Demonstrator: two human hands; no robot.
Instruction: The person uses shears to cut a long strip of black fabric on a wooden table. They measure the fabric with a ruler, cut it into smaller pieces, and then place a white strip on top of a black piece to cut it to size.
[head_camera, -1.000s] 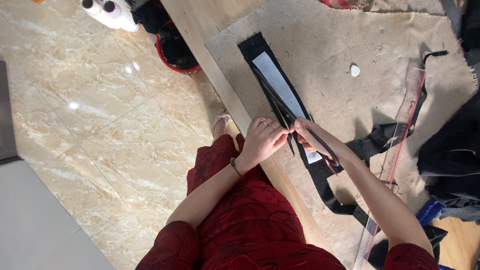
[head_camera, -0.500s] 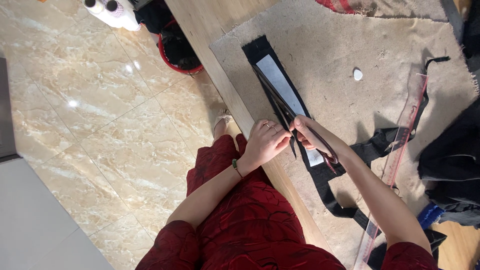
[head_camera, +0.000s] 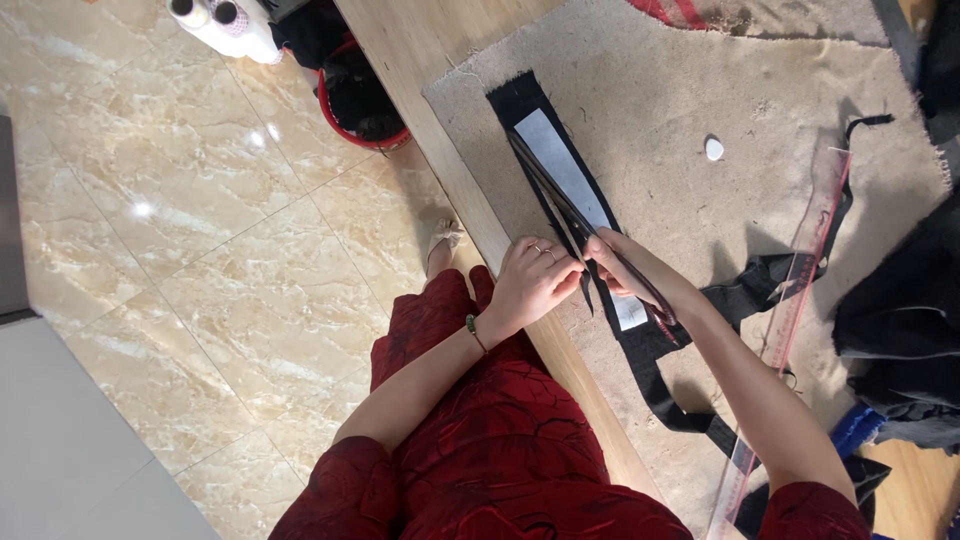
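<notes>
Our left hand (head_camera: 532, 283) and right hand (head_camera: 612, 268) stay pinched on the long black fabric strip (head_camera: 560, 175), which runs toward eleven o'clock across the beige felt mat (head_camera: 700, 80); barely anything shifted, the fold holds.

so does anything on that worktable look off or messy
Mostly tidy. The grey mat has a frayed, ragged near edge, and loose black fabric strips trail in a tangle under the clear ruler. Both hands pinch the black strip with its white backing, which lies flat.
</notes>
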